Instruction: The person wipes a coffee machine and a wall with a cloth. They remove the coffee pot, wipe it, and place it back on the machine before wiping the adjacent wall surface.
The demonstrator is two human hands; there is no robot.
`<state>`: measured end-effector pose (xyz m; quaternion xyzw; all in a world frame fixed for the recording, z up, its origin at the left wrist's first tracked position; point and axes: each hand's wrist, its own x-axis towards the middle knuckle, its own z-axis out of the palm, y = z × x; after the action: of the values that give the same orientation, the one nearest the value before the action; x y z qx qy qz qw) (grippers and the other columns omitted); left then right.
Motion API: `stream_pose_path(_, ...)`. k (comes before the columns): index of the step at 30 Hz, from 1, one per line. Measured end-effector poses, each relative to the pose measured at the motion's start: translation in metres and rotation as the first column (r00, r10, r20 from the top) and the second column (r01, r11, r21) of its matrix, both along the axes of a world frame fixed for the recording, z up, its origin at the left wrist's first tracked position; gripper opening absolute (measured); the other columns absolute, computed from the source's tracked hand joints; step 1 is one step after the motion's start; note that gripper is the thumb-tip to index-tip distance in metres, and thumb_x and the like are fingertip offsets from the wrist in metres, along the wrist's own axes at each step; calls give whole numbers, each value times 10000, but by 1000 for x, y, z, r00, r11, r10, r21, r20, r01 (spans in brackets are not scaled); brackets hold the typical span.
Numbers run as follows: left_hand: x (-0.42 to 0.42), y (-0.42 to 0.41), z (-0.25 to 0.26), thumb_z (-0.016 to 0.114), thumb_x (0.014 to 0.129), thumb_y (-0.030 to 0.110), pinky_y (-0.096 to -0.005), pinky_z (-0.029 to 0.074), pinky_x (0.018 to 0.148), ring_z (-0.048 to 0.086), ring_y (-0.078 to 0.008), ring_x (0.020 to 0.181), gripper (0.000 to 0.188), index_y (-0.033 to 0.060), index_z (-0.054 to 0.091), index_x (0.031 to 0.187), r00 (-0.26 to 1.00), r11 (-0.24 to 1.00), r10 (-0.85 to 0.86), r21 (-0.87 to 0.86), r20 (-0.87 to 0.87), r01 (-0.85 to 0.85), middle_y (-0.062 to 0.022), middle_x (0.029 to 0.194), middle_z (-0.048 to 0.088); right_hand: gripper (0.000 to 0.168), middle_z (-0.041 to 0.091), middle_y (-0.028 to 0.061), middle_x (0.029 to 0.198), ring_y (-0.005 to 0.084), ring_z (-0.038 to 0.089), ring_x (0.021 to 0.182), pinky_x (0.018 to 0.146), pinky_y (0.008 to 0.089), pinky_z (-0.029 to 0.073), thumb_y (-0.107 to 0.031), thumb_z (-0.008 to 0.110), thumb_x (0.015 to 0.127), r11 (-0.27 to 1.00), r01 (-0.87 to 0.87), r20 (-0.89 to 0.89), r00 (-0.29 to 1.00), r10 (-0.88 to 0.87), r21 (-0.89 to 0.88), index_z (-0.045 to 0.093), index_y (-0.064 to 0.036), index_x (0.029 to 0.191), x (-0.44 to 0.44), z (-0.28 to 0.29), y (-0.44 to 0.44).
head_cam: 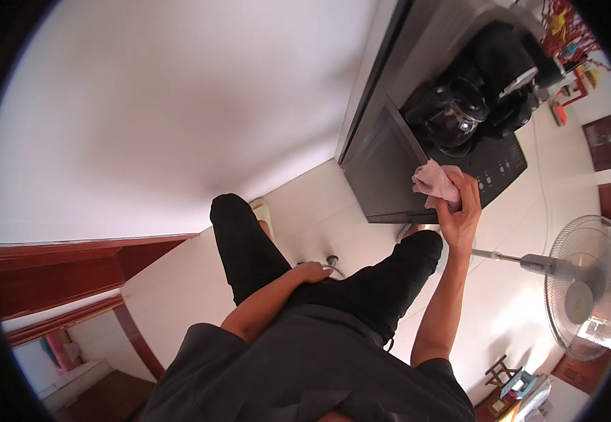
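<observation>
My right hand grips a crumpled pink cloth at the edge of a dark cabinet-like appliance with a row of small buttons along its right part. Beyond the cloth, a glass carafe with a black handle and lid stands on the dark top, beside a black coffee maker. My left hand rests between my thighs near the front edge of the seat, its fingers curled; whether it holds something is not clear.
A standing fan is on the right, its pole reaching towards my right forearm. White wall fills the upper left. Reddish wooden trim runs along the left. A small folding stool stands at the lower right.
</observation>
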<state>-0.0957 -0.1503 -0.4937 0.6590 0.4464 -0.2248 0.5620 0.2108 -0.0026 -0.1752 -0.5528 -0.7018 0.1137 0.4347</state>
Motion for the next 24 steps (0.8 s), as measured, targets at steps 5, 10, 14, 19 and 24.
stream_pose_path(5, 1, 0, -23, 305, 1048, 730, -505, 455, 1113, 612, -469, 1285, 920, -70, 730, 1208, 985, 994, 87, 51, 149, -95, -324, 1318, 668, 420, 659, 166, 1174, 343, 650, 1064, 952, 387, 521, -20, 679, 802, 999, -4, 100, 995, 0, 39, 665, -20, 1221, -13, 9, -1)
stream_pose_path(10, 13, 4, -17, 321, 1052, 702, -499, 402, 1174, 564, -450, 1365, 889, -66, 694, 1299, 983, 998, -34, 50, 182, 25, -285, 1409, 639, 379, 663, 183, 1209, 336, 639, 1128, 1006, 420, 494, -76, 651, 900, 995, -11, 220, 976, -10, 96, 632, 11, 1268, -4, 1, -6)
stream_pose_path(14, 13, 9, -45, 337, 1053, 698, -486, 408, 1163, 572, -426, 1363, 865, -45, 692, 1318, 971, 997, -38, 72, 235, 21, -284, 1415, 636, 371, 660, 199, 1217, 330, 646, 1136, 1019, 413, 491, -104, 673, 917, 998, 14, 197, 980, -26, 64, 632, 13, 1267, -14, 2, 1)
stream_pose_path(19, -1, 7, -48, 442, 977, 776, -462, 416, 1153, 574, -411, 1362, 897, 16, 655, 1403, 974, 999, -29, -20, 226, 34, -252, 1423, 644, 376, 663, 183, 1220, 324, 647, 1131, 1033, 401, 489, -106, 668, 916, 996, 3, 192, 981, -21, 93, 631, 11, 1272, -12, -2, -4)
stream_pose_path(24, -30, -14, -37, 611, 858, 774, -464, 504, 1053, 680, -414, 1188, 895, -27, 742, 1236, 906, 978, 36, 170, 421, -117, -265, 1252, 721, 384, 672, 201, 1185, 343, 648, 1122, 1018, 420, 494, -108, 669, 911, 990, -8, 251, 967, -28, 141, 637, 16, 1273, -2, -6, -4)
